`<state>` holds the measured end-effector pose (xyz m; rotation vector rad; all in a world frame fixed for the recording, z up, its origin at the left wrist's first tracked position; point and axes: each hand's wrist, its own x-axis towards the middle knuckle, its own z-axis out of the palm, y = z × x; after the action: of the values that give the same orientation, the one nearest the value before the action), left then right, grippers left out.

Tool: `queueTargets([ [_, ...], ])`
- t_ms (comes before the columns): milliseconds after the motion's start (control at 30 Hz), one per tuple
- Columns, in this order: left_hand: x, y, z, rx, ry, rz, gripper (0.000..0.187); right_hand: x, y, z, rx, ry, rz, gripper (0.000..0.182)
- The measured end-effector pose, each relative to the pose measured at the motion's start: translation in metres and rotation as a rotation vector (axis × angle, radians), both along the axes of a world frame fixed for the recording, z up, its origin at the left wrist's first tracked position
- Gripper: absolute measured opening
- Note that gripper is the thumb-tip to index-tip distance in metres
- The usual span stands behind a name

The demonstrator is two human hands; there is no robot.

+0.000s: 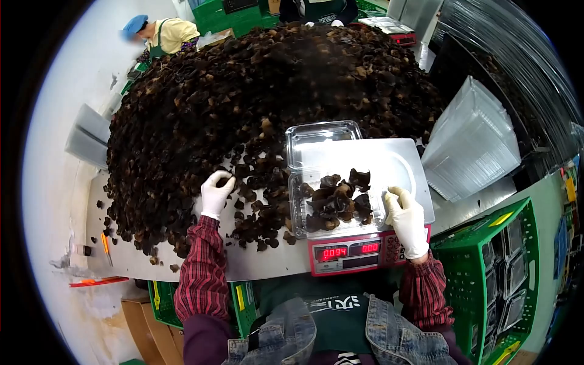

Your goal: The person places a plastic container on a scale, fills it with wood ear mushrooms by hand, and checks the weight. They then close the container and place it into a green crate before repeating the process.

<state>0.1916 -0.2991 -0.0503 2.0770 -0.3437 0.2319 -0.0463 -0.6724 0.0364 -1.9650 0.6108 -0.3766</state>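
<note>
My left hand (217,193), in a white glove, is curled at the front edge of the pile of dark wood ear mushrooms (201,121). Its fingertips close near some dark pieces, and I cannot make out what is between them. My right hand (404,222), also gloved, is beside the right side of a clear plastic clamshell box (298,210). Its fingers are bent together, with nothing plainly visible in them. Several mushrooms (337,201) lie in the box, whose lid is folded open toward the pile. The box sits on a red digital scale (420,164) reading 0.094.
Stacked clear boxes (471,143) stand to the right. Green crates (447,267) holding packed boxes are at the lower right. Across the pile are a person in a blue cap (173,35) and another scale (401,38). An orange-handled tool (104,243) lies at left.
</note>
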Motion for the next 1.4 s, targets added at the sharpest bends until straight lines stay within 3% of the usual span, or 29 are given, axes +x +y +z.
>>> queueTargets([
  [100,-0.037,-0.072,0.086,-0.071,-0.186,-0.245,0.010,0.004,-0.001,-0.002,-0.032,0.003,0.011,0.030],
  [167,-0.069,-0.119,0.131,-0.032,-0.326,-0.506,0.012,0.008,-0.003,-0.014,-0.235,-0.134,0.022,0.028],
  [300,-0.102,-0.183,0.130,0.367,-0.334,-0.867,0.024,0.012,0.008,-0.001,-0.440,-0.163,0.030,0.030],
  [367,-0.111,-0.195,0.114,0.490,-0.491,-0.891,0.036,0.010,0.014,0.007,-0.325,-0.134,0.039,0.031],
  [433,-0.108,-0.192,0.127,0.436,-0.326,-0.985,0.044,0.009,0.011,-0.001,-0.403,-0.227,0.049,0.031],
  [567,-0.106,-0.175,0.151,0.311,-0.391,-0.921,0.052,0.004,0.005,-0.002,-0.431,-0.235,0.039,0.031],
  [633,-0.103,-0.164,0.154,0.069,-0.362,-0.869,0.047,0.002,0.002,-0.002,-0.323,-0.162,0.011,0.031],
  [767,-0.119,-0.136,0.126,-0.035,-0.187,-0.464,0.033,-0.001,0.000,0.002,-0.222,-0.158,-0.030,0.031],
  [900,-0.136,-0.130,0.098,-0.128,-0.207,-0.304,0.031,0.005,0.005,0.019,-0.293,-0.166,0.028,0.030],
  [967,-0.136,-0.131,0.097,-0.056,-0.230,-0.300,0.034,0.013,0.011,0.025,-0.340,-0.175,0.066,0.029],
  [1067,-0.139,-0.146,0.106,0.126,-0.297,-0.397,0.048,0.034,0.019,0.024,-0.625,-0.458,0.171,0.032],
  [1167,-0.143,-0.158,0.102,0.480,-0.350,-0.523,0.053,0.042,0.024,0.018,-0.878,-0.031,0.332,0.029],
  [1233,-0.134,-0.148,0.101,0.197,-0.298,-0.519,0.049,0.037,0.024,0.028,-0.740,-0.082,0.319,0.029],
  [1267,-0.132,-0.139,0.096,0.007,-0.239,-0.457,0.041,0.036,0.020,0.023,-0.668,-0.238,0.268,0.028],
  [1333,-0.118,-0.117,0.088,-0.020,-0.223,-0.204,0.031,0.024,0.011,0.021,-0.707,-0.315,0.072,0.025],
  [1400,-0.096,-0.089,0.062,0.009,-0.136,-0.039,0.027,0.010,0.002,0.023,-0.377,-0.305,-0.026,0.021],
])
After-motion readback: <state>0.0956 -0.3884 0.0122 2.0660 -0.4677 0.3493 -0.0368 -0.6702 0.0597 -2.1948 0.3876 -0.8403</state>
